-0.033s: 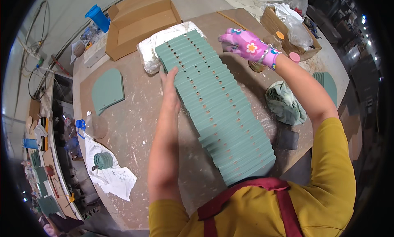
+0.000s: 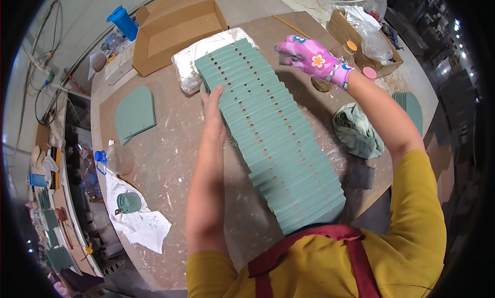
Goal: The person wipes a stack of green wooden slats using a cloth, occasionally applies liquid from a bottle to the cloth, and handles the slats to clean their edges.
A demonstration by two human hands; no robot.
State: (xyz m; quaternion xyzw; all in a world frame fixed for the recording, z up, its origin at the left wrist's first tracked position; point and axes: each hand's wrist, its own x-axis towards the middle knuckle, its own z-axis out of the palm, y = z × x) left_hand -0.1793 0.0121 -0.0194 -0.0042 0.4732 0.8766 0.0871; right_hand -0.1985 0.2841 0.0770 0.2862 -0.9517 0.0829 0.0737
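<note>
A long row of overlapping green panels [image 2: 278, 138], each pierced with small holes, slants across the table from the far middle to my apron. My bare left hand [image 2: 212, 104] grips its left edge near the far end, thumb on top, the other fingers mostly hidden along the side. To the right of that far end, my right hand [image 2: 309, 56], in a pink flowered glove, hovers apart from the panels. Its fingers are curled together and slightly blurred; whatever they may hold is hidden. A white wrapped block [image 2: 188, 66] lies under or against the row's far end.
At left lie a single rounded green panel [image 2: 135, 112], a clear jug [image 2: 121, 159] and a green coil [image 2: 129, 202] on white paper. An open cardboard box [image 2: 180, 35] stands far left. A crumpled cloth [image 2: 358, 130], jars and a wooden box [image 2: 389, 66] are at right.
</note>
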